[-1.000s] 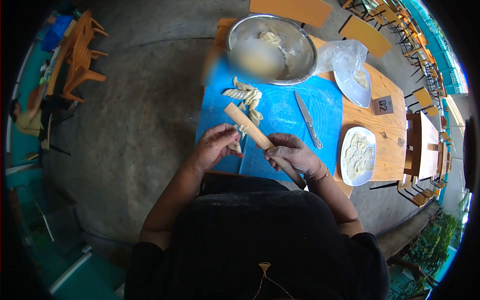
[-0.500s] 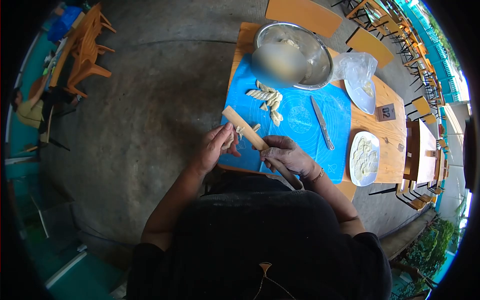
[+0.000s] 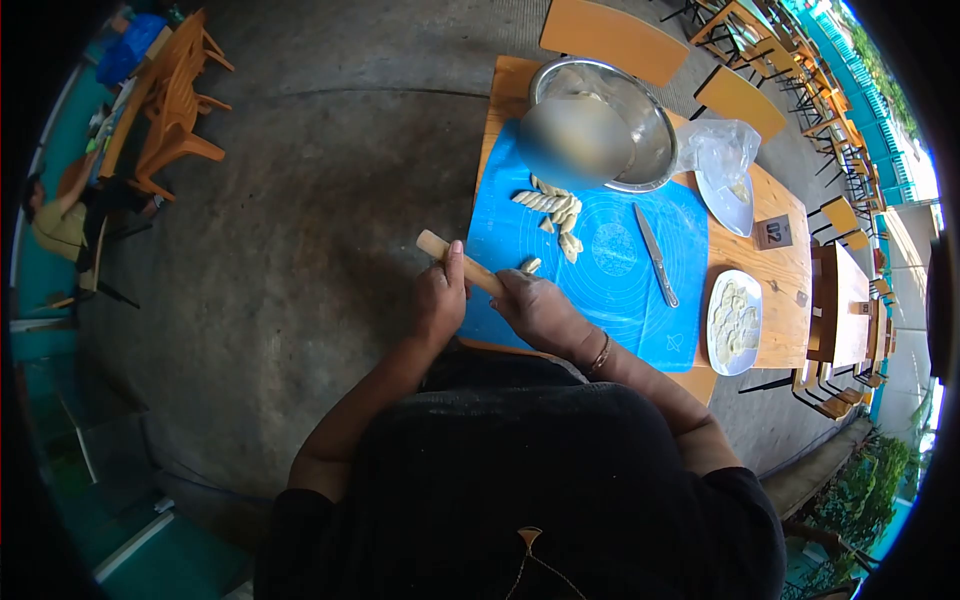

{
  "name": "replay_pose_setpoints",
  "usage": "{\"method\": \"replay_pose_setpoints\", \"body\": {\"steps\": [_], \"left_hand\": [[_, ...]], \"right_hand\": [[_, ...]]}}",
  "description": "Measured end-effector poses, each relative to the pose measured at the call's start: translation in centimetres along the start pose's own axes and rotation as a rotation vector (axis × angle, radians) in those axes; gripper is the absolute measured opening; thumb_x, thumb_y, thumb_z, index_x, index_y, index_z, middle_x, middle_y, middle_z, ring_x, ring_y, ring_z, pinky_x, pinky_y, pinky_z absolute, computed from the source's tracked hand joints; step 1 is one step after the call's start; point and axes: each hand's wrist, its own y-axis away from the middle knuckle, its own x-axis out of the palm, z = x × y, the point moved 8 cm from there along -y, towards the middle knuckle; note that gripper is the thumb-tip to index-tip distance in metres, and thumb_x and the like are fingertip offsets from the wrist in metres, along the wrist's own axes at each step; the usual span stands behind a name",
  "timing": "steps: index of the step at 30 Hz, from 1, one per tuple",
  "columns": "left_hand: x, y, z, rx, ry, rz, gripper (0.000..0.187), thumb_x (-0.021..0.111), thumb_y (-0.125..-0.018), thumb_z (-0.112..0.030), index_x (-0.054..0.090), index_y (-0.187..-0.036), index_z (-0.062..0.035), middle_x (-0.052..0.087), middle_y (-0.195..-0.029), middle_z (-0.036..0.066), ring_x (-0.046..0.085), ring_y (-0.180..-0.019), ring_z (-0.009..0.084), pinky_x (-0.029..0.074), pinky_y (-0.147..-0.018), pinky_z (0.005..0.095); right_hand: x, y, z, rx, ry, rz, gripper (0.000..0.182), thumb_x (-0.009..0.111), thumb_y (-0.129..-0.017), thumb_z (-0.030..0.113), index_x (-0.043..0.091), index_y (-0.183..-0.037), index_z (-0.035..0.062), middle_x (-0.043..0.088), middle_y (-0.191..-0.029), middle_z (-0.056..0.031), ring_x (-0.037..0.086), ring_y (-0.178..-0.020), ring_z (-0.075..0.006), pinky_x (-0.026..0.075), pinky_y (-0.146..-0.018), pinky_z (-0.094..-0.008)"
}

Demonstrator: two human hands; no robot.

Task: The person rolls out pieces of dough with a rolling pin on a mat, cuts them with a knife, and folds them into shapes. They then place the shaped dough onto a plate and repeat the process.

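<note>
Both of my hands are at the near left edge of the blue mat (image 3: 500, 220). My left hand (image 3: 442, 300) is closed around the far part of a wooden rolling pin (image 3: 433, 243), its thumb on top. My right hand (image 3: 545, 312) grips the same pin farther along, and its near end is hidden under that hand. A small piece of dough (image 3: 531, 266) lies on the mat just beyond my right hand. Farther back is a cluster of cut dough strips (image 3: 550, 203). A knife (image 3: 655, 252) rests on the mat to their right.
A large metal bowl (image 3: 655, 150) stands at the back of the wooden table (image 3: 785, 335), partly blurred. On the right are a white plate with flat dough pieces (image 3: 733, 325), another plate with a plastic bag (image 3: 722, 150), and a number sign (image 3: 773, 232). Someone sits far left (image 3: 62, 228).
The rolling pin and my right hand have shifted left. My left hand, earlier open with dough bits on its fingers, is now wrapped around the pin. The view has turned slightly.
</note>
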Motion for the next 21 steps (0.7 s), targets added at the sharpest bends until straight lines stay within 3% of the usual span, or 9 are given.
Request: {"method": "replay_pose_setpoints", "body": {"steps": [1,3,7,10,12,15,19,21], "left_hand": [[-0.2,-0.3,0.4,-0.002,0.000,-0.003,0.069,0.034,-0.102,-0.054,0.061,-0.072,0.0015,0.063,-0.062,0.014,0.063,-0.061,0.0301,0.048,-0.063,0.0413],[-0.4,-1.1,2.1,-0.111,-0.030,0.042,0.069,0.033,-0.102,-0.054,0.062,-0.072,0.0010,0.062,-0.061,0.013,0.063,-0.061,0.0299,0.048,-0.060,0.0413],[-2.0,-2.0,2.6,-0.144,-0.039,0.025,0.066,0.035,-0.103,-0.052,0.061,-0.072,0.0003,0.058,-0.056,0.010,0.064,-0.060,0.0237,0.048,-0.057,0.0380],[-3.1,-2.4,4.3,-0.260,0.152,0.109,0.056,0.041,-0.103,-0.047,0.061,-0.074,-0.0030,0.055,-0.056,0.004,0.061,-0.056,0.0167,0.047,-0.053,0.0327],[-2.2,-2.6,4.2,-0.205,0.688,0.365,0.043,0.050,-0.102,-0.042,0.056,-0.077,-0.0074,0.053,-0.063,0.001,0.050,-0.051,0.0121,0.043,-0.048,0.0282],[-3.1,-2.2,3.8,-0.139,0.943,0.531,0.031,0.052,-0.102,-0.030,0.062,-0.086,-0.0050,0.058,-0.072,0.003,0.055,-0.060,0.0114,0.045,-0.053,0.0274],[-5.2,-1.3,4.0,-0.174,0.976,0.535,0.022,0.053,-0.101,-0.021,0.066,-0.099,-0.0030,0.062,-0.078,0.004,0.056,-0.062,0.0100,0.047,-0.054,0.0266],[-6.5,-1.3,4.2,-0.194,0.932,0.422,0.022,0.054,-0.101,-0.019,0.067,-0.109,-0.0024,0.064,-0.079,0.004,0.055,-0.059,0.0089,0.047,-0.052,0.0263]], "right_hand": [[0.5,-0.2,0.1,-0.002,-0.001,0.002,0.020,0.061,-0.093,0.017,0.058,-0.102,-0.0009,0.062,-0.080,-0.0157,0.064,-0.067,-0.0314,0.052,-0.062,-0.0409],[0.6,-0.7,1.1,-0.058,0.194,-0.095,0.023,0.061,-0.091,0.013,0.055,-0.107,-0.0018,0.063,-0.091,-0.0223,0.063,-0.078,-0.0433,0.052,-0.069,-0.0482],[2.2,-2.2,1.6,-0.037,0.303,-0.035,0.025,0.060,-0.091,0.011,0.053,-0.112,-0.0015,0.063,-0.097,-0.0232,0.064,-0.082,-0.0427,0.052,-0.071,-0.0478],[2.8,-3.1,1.6,-0.021,0.325,-0.051,0.028,0.061,-0.090,0.011,0.054,-0.113,-0.0020,0.064,-0.100,-0.0239,0.064,-0.085,-0.0423,0.052,-0.075,-0.0477],[2.9,-3.9,0.5,0.025,0.153,-0.058,0.025,0.062,-0.089,0.010,0.058,-0.110,-0.0019,0.065,-0.099,-0.0235,0.064,-0.087,-0.0423,0.051,-0.076,-0.0478],[2.8,-4.6,0.8,-0.021,-0.075,0.040,0.020,0.060,-0.090,0.013,0.058,-0.101,-0.0033,0.063,-0.088,-0.0259,0.064,-0.083,-0.0423,0.050,-0.071,-0.0465],[2.6,-5.1,0.8,0.100,-0.210,0.122,0.022,0.063,-0.089,0.016,0.060,-0.098,-0.0037,0.064,-0.087,-0.0257,0.064,-0.083,-0.0418,0.048,-0.071,-0.0460],[2.8,-5.4,0.5,0.165,-0.201,0.144,0.023,0.063,-0.090,0.017,0.061,-0.099,-0.0042,0.064,-0.086,-0.0258,0.064,-0.082,-0.0419,0.048,-0.071,-0.0446]]}}
